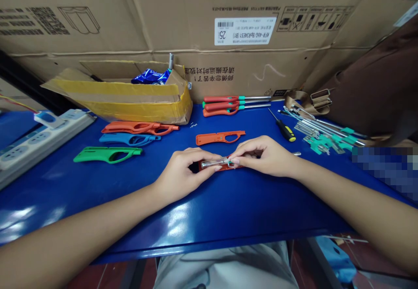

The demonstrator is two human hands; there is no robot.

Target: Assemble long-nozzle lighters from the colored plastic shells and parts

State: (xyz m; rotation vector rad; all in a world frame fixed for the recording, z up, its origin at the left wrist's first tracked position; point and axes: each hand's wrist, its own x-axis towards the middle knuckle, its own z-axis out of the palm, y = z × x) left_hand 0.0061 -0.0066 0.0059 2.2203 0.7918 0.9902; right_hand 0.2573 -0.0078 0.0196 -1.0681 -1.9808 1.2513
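Head view: two bare hands meet over the blue worktop (170, 219), working on one lighter.
Clear tube: it lies between the thumb and fingers of the left hand (181, 171), its length running toward the right hand (269, 156).
Left hand: grasping the clear tube (212, 163) from both sides near its left part.
Right hand: thumb and fingertips pinching the thin wire (230, 162) at the tube's right end; the fingers partly hide it.
Red shell: this red shell (225, 168) lies under the tube and both hands, mostly covered.
Orange shell: a half shell (220, 137) lies just beyond the hands, apart from them.
Screwdriver: the yellow-and-black screwdriver (285, 127) lies beyond the right hand, near the metal rods (336, 134).
Lighters: orange ones (222, 107) lie farther back, beside the cardboard box (130, 106).
Left side: blue (130, 138) and green (107, 154) shells lie beyond the left forearm.
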